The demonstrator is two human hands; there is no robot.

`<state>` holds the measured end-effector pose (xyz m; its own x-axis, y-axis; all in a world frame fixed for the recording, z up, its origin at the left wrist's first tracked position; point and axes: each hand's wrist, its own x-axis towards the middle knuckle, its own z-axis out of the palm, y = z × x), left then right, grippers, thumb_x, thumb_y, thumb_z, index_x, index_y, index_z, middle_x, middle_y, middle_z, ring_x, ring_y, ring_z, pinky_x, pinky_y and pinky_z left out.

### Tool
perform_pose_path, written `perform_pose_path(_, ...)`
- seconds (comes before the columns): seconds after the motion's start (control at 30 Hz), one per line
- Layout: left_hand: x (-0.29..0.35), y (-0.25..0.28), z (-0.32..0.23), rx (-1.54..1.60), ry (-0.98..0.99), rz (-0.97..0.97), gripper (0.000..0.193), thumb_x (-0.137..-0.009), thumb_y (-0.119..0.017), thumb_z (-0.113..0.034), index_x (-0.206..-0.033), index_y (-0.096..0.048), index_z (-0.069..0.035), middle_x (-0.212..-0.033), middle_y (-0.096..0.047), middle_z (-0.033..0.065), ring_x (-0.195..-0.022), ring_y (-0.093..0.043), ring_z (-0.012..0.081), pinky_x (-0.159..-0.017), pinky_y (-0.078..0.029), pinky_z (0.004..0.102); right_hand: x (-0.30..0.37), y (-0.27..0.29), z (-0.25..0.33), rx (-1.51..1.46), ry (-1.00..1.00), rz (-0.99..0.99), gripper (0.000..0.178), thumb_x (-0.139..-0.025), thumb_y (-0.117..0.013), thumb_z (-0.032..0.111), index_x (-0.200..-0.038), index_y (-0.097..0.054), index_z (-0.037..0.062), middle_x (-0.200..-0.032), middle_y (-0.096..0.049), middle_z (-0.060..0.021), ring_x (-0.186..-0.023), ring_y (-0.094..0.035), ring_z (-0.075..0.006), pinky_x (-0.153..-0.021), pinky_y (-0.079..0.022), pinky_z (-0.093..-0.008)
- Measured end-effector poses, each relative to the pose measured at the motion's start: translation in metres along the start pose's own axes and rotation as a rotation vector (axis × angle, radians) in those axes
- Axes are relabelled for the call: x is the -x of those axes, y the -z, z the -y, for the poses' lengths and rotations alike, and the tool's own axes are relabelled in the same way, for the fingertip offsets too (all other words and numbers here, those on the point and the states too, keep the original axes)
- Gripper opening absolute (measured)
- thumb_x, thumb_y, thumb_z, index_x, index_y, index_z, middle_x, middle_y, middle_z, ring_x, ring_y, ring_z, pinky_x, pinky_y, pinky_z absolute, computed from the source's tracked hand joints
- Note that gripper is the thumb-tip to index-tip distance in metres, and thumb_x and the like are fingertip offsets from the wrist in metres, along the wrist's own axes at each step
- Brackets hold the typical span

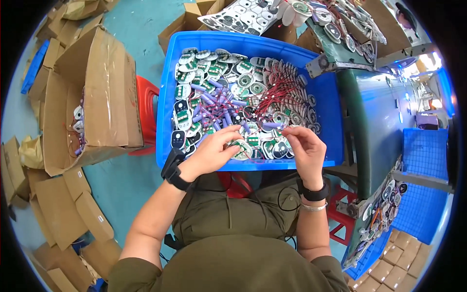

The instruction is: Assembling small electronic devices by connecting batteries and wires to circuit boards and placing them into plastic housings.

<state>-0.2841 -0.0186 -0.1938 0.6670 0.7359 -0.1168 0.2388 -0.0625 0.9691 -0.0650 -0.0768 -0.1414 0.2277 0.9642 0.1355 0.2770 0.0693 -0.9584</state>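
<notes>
Both my hands are over the near side of a blue plastic bin [253, 166] heaped with small electronic parts. The thumb and fingers of my left hand [214, 150] are curled on the edge of a round white-rimmed circuit board [242, 150]. To its right, my right hand [307, 148] pinches with thumb and forefinger beside the end of a purple cylindrical battery cell [272, 125]; what lies between those fingertips is too small to make out. Beyond the hands, more purple cells [208, 97] lie tangled with red wires [282, 92] over round and oval boards [182, 119].
At the left stands an open cardboard box [109, 92] beside a red stool [146, 104]. A green-edged worktable [357, 126] borders the bin's right side. Beyond the bin, a gloved hand [292, 14] hangs near a sheet of printed panels [238, 19]. Flattened cardboard [61, 204] covers the lower-left floor.
</notes>
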Motion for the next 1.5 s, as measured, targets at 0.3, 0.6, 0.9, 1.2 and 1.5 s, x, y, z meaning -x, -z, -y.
perform_pose_path(0.3,-0.044,-0.014,0.002,-0.614,-0.021,0.012,0.023,-0.079,-0.052,-0.012,-0.101,-0.055,-0.005,-0.125,-0.043,0.0109,-0.092,-0.056,0.032,-0.073,-0.047,0.0398,0.006,0.008,0.006,0.044,0.037,0.024,0.011,-0.08,-0.056,-0.004,-0.09,-0.059,-0.0019,-0.09,-0.063,-0.0075,-0.078,-0.059,-0.0095,-0.068,-0.046,-0.0196)
perform_pose_path(0.6,-0.036,0.005,0.01,-0.433,-0.222,-0.113,0.021,-0.077,-0.056,-0.009,-0.096,-0.057,-0.002,-0.102,-0.052,0.0109,-0.088,-0.055,0.0302,-0.074,-0.046,0.0361,0.005,0.016,-0.016,-0.025,-0.049,-0.02,0.011,-0.08,-0.056,-0.003,-0.09,-0.059,-0.0008,-0.087,-0.063,-0.0056,-0.076,-0.059,-0.0082,-0.067,-0.045,-0.0195)
perform_pose_path(0.9,-0.03,0.039,-0.008,0.267,0.028,0.026,0.018,-0.08,-0.056,-0.002,-0.097,-0.057,0.004,-0.103,-0.047,0.0006,-0.083,-0.051,0.0097,-0.071,-0.043,0.024,-0.008,-0.02,-0.019,0.207,0.011,0.089,0.009,-0.074,-0.061,0.0,-0.082,-0.06,0.0027,-0.075,-0.058,-0.0062,-0.068,-0.056,-0.0135,-0.062,-0.044,-0.0232)
perform_pose_path(1.2,-0.019,0.071,-0.016,0.67,-0.064,0.029,0.023,-0.079,-0.056,-0.005,-0.1,-0.056,0.005,-0.108,-0.046,0.0072,-0.094,-0.052,0.0153,-0.081,-0.043,0.0277,-0.009,-0.026,-0.009,-0.151,-0.13,0.199,0.004,-0.084,-0.051,0.003,-0.084,-0.05,-0.0001,-0.076,-0.058,-0.006,-0.07,-0.055,-0.0114,-0.066,-0.043,-0.0241)
perform_pose_path(1.5,-0.036,0.072,-0.02,0.582,0.185,0.094,0.028,-0.082,-0.055,-0.008,-0.106,-0.053,0.005,-0.105,-0.055,0.0115,-0.091,-0.056,0.0148,-0.078,-0.046,0.0265,-0.026,-0.016,-0.009,-0.553,-0.187,0.059,0.004,-0.087,-0.046,0.004,-0.088,-0.046,0.0002,-0.071,-0.054,-0.0052,-0.069,-0.056,-0.0122,-0.067,-0.046,-0.025)
